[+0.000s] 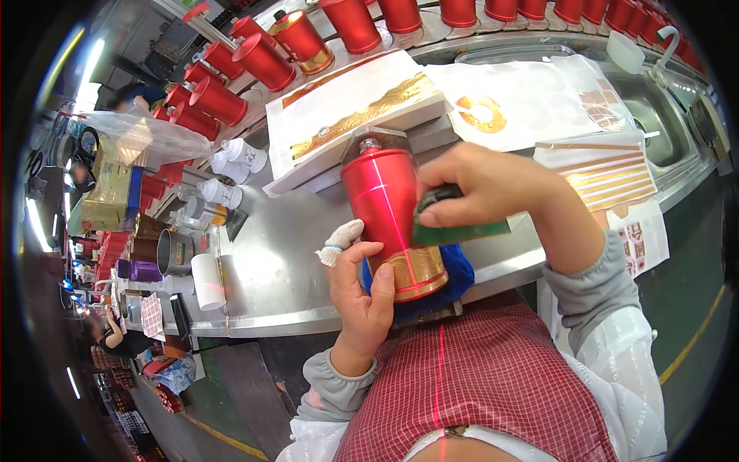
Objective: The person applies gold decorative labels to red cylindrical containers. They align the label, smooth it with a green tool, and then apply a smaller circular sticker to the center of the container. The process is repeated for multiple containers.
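A glossy red bottle (377,189) with a gold patterned band near its base lies tilted in front of me, its neck pointing away. My left hand (360,296) steadies its lower left side, thumb against the gold band (416,269); a white cover wraps one fingertip. In my right hand (485,185) is a green flat-bladed scraper (469,232) with a dark grip, held along the bottle's right side. Blue cloth (460,271) shows under the bottle's base. A thin red light line runs down the bottle and onto my checked apron (493,369).
A white slab (346,108) with gold decal sheets lies beyond the bottle. Several red bottles (350,23) line the conveyor behind. Decal papers (596,165) and a sink (654,115) are at right. White cups (239,158) and a paper roll (206,281) stand left.
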{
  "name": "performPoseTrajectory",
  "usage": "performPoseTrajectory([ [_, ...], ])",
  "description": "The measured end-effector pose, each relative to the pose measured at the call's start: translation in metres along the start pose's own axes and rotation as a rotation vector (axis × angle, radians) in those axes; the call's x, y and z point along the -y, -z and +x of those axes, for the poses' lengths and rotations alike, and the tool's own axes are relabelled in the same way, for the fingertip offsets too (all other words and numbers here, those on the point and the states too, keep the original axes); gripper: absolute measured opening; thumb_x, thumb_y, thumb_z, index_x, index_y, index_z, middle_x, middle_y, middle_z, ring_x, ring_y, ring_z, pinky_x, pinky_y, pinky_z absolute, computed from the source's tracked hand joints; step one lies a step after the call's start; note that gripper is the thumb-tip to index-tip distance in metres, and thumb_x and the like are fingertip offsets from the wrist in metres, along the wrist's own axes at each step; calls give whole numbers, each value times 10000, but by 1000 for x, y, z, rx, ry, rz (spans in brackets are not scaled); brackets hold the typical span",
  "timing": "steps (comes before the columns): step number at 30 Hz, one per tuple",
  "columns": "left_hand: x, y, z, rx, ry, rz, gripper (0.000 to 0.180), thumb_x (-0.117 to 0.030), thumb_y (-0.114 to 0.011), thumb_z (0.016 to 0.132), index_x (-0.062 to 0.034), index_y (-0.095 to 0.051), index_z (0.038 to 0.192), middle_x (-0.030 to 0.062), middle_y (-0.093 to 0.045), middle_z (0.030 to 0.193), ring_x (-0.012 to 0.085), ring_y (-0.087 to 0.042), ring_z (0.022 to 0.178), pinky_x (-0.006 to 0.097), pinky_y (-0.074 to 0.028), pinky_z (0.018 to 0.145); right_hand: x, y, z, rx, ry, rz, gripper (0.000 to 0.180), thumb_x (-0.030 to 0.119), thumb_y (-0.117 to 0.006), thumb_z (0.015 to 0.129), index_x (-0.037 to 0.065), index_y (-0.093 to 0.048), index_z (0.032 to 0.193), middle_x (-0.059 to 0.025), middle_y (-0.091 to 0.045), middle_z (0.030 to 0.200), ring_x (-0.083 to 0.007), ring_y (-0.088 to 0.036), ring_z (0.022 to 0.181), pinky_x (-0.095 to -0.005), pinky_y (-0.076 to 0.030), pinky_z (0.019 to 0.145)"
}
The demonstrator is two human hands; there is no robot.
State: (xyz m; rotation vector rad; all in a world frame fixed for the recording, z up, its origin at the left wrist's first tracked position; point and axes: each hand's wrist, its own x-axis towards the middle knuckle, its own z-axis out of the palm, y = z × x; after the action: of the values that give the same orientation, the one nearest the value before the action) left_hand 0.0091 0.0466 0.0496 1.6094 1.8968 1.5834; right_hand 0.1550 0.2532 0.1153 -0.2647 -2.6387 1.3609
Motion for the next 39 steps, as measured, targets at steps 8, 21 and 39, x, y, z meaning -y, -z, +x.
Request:
performPoseTrajectory([
  [8, 2, -2, 2, -7, 11, -8, 227, -76, -607, 843, -20, -582, 1061, 206, -507, 1282, 325, -486, 1192, 413, -351, 1040, 13, -55, -33, -431, -76, 100, 261, 241, -649, 832, -17, -614, 855, -212, -627, 713, -385, -629, 659, -427, -481, 587],
  [21, 2, -1, 0, 0, -1, -19, 226, -66, -606, 841, -19, -580, 1061, 210, -497, 1288, 327, -482, 1199, 411, -352, 1043, 13, -75, -47, -569, -114, 138, 208, 189, -668, 857, -5, -621, 914, -125, -647, 707, -196, -625, 619, -318, -474, 577],
  [39, -1, 6, 14, 189, 2, -78, 108, -142, -667, 884, -79, -609, 950, 219, -374, 1415, 302, -424, 1229, 382, -353, 999, -4, -78, -47, -383, -233, 614, 263, 257, -667, 895, 1, -636, 947, -44, -651, 794, -87, -588, 744, -262, -481, 650],
])
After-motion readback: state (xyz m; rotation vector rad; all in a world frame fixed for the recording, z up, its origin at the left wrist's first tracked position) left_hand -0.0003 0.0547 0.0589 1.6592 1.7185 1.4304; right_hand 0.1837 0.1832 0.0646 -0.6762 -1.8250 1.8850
